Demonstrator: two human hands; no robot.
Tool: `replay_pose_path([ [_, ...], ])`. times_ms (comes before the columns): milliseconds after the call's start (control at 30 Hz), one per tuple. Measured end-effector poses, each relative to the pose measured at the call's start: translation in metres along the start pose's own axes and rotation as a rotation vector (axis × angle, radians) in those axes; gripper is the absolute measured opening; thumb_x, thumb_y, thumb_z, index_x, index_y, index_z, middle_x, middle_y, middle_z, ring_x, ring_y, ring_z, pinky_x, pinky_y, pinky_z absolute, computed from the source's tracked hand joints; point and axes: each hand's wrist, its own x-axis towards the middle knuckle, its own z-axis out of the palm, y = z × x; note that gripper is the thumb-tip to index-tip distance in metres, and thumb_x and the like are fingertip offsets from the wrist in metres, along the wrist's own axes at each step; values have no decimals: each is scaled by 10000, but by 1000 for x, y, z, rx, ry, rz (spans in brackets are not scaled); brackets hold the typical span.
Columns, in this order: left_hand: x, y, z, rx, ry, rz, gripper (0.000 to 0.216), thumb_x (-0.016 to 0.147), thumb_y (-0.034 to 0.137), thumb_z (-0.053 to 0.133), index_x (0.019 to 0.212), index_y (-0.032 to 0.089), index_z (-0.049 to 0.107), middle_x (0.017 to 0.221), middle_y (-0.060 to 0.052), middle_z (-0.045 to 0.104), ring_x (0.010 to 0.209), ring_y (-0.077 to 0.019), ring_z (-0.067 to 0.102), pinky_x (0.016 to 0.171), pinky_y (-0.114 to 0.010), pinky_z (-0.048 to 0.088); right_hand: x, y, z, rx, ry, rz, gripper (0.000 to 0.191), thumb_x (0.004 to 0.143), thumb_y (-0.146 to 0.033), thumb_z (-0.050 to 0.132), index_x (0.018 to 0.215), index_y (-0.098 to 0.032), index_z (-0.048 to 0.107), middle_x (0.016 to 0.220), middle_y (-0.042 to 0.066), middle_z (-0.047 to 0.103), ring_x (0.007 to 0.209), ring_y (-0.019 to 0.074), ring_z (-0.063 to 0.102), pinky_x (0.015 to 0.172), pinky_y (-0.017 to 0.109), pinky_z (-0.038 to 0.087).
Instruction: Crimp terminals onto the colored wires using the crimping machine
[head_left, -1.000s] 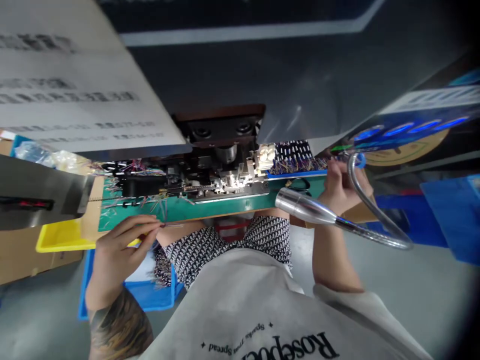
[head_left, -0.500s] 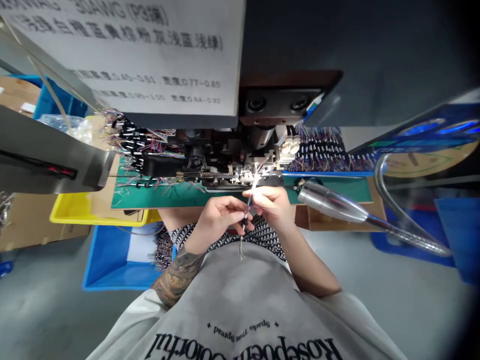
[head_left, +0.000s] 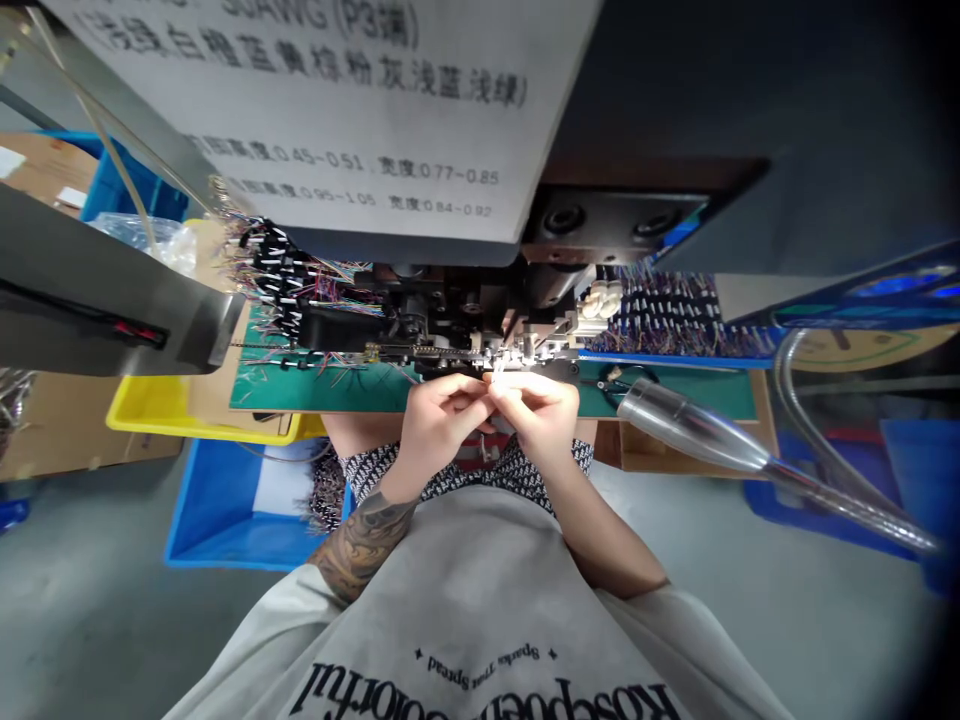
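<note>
My left hand (head_left: pixel 444 425) and my right hand (head_left: pixel 541 410) meet fingertip to fingertip at the front of a crimping machine (head_left: pixel 517 352), under its bright light. Both are closed in a pinch. Between them is a thin multi-wire cable (head_left: pixel 499 368); only a small pale piece shows above the fingertips, and the fingers cover most of the rest. Just behind the fingertips lie the machine's lit metal parts. A terminal strip (head_left: pixel 442 351) runs in from the left towards that spot.
Wire bundles (head_left: pixel 660 305) lie right of the machine, more (head_left: pixel 289 280) left. A flexible lamp (head_left: pixel 690 425) reaches in from the right, near black-handled scissors (head_left: pixel 616 383) on the green mat (head_left: pixel 720 392). Yellow tray (head_left: pixel 202 422) and blue bin (head_left: pixel 225 545) sit lower left.
My left hand has moved up and right to my right hand's fingertips. The cable, earlier hanging visibly between the hands, is now mostly hidden. The view has shifted slightly.
</note>
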Motion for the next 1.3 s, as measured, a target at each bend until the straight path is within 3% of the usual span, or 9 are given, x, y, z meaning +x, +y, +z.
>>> replay_pose_path([
  [133, 3, -1, 3, 86, 86, 65, 111, 800, 263, 820, 852, 173, 780, 832, -36, 817, 748, -183, 792, 717, -291, 684, -2, 6, 1, -33, 30, -17, 136, 817, -340, 799, 858, -226, 863, 518, -41, 553, 520, 102, 482, 514, 252, 455],
  [367, 7, -2, 3, 126, 119, 79, 150, 730, 269, 848, 775, 171, 745, 771, -40, 802, 707, -195, 781, 680, -299, 669, -3, 7, 0, -56, 14, -71, 136, 840, -318, 779, 876, -216, 860, 503, -53, 478, 501, 92, 411, 510, 252, 411],
  [600, 7, 2, 5, 107, 96, 75, 196, 752, 325, 861, 800, 176, 744, 824, -46, 810, 766, -195, 786, 749, -327, 682, -1, 6, 3, 9, 109, 65, 188, 825, -373, 760, 747, -215, 823, 584, -1, 636, 522, 124, 488, 503, 270, 414],
  [767, 6, 2, 8, 85, 91, 69, 164, 765, 310, 854, 801, 181, 759, 842, -40, 812, 756, -179, 780, 760, -317, 680, 0, 3, 6, 18, 175, 61, 182, 808, -332, 748, 678, -209, 777, 611, 5, 664, 582, 143, 552, 557, 283, 461],
  [1033, 5, 5, 10, 119, 115, 114, 161, 786, 306, 840, 780, 180, 741, 801, -29, 791, 746, -158, 760, 729, -274, 659, 1, -1, 6, 114, 121, 117, 315, 857, -366, 756, 607, -181, 708, 526, -24, 543, 510, 99, 419, 512, 262, 368],
  [1200, 5, 3, 11, 113, 116, 81, 179, 776, 323, 849, 788, 181, 741, 828, -39, 799, 750, -172, 765, 741, -301, 669, -1, 1, 7, 66, 157, 113, 246, 842, -358, 765, 663, -190, 755, 637, 9, 673, 587, 133, 528, 579, 282, 442],
  [1300, 4, 3, 11, 114, 99, 97, 169, 788, 316, 833, 784, 182, 731, 806, -32, 784, 738, -165, 758, 727, -291, 663, -3, 3, 6, 70, 148, 102, 251, 851, -354, 771, 660, -192, 756, 609, -4, 644, 572, 122, 505, 569, 273, 421],
])
